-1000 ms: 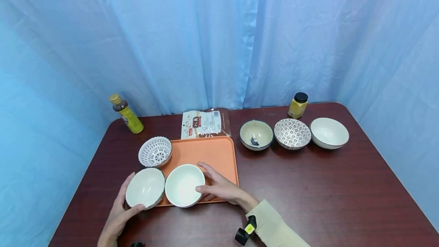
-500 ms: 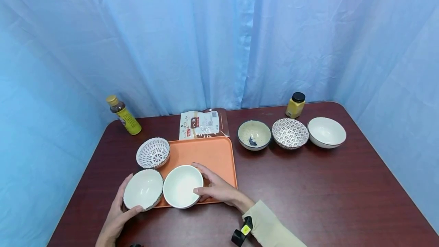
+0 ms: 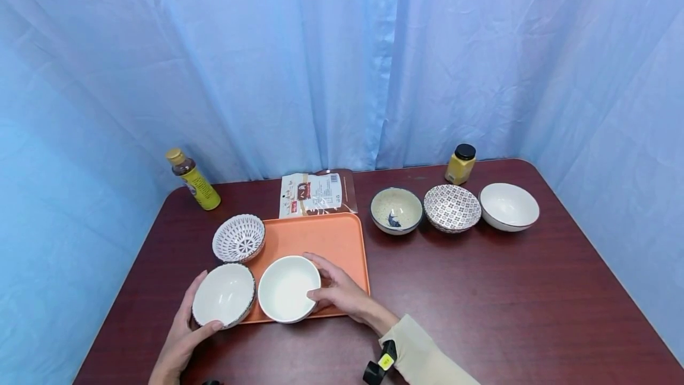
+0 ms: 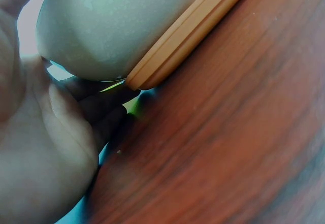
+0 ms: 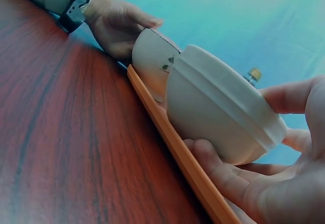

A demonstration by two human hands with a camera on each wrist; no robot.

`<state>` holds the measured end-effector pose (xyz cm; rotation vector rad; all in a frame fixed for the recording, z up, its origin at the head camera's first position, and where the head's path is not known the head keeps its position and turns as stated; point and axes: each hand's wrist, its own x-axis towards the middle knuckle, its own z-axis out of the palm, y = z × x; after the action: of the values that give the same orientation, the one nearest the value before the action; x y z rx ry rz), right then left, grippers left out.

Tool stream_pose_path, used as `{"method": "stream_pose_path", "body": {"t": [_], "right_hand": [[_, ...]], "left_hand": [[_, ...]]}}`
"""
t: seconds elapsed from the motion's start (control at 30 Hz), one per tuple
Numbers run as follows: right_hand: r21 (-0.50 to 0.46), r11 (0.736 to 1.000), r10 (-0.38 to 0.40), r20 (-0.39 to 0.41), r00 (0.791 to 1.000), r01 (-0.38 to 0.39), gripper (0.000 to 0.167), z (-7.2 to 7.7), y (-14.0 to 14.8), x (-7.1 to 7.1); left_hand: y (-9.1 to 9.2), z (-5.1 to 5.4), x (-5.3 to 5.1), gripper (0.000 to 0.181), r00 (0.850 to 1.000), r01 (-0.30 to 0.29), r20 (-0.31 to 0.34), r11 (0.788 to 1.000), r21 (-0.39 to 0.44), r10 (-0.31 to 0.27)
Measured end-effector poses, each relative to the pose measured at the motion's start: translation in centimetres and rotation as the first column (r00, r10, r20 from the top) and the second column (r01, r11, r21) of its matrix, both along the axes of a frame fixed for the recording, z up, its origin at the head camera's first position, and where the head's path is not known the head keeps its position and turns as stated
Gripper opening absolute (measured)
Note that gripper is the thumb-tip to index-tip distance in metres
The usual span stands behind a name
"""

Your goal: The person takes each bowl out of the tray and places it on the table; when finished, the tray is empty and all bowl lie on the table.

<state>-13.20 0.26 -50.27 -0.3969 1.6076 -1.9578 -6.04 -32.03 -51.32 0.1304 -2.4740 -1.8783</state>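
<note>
My left hand grips a white bowl with a dark-edged rim at the tray's front left corner, thumb at the rim. My right hand holds a plain white bowl by its right side, thumb over the rim and fingers low around the outside. In the right wrist view the plain bowl stands over the orange tray; whether its base touches the tray cannot be told. Behind the left bowl sits a bowl with a dark leaf-like pattern, partly over the tray's left edge.
Along the back stand a yellow-labelled bottle, a seasoning packet and a black-lidded yellow jar. On the right, a blue-rimmed bowl, a patterned bowl and a white bowl line up on the dark table.
The right hand has shifted slightly to the right with the plain white bowl, leaving a little more gap beside the left bowl. The left hand keeps its hold. The head view has shifted slightly.
</note>
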Motion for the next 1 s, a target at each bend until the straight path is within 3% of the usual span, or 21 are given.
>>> {"method": "stream_pose_path", "body": {"t": [0.23,0.57,1.0], "right_hand": [[0.014,1.000,-0.018,-0.015,1.000,0.018,0.076,0.4,1.3,-0.1],[0.070,0.996,-0.049,-0.076,0.996,0.054,0.077,1.3,4.8,0.2],[0.012,0.995,-0.095,-0.064,0.993,0.096,0.082,1.7,10.4,0.3]], "left_hand": [[0.1,0.2,0.0,0.098,0.998,-0.019,0.052,1.000,-0.021,0.020],[0.1,0.2,-0.2,0.098,0.998,-0.017,0.060,0.999,-0.032,0.019],[0.1,0.0,-0.3,0.098,0.998,-0.022,0.050,0.999,-0.046,0.024]]}}
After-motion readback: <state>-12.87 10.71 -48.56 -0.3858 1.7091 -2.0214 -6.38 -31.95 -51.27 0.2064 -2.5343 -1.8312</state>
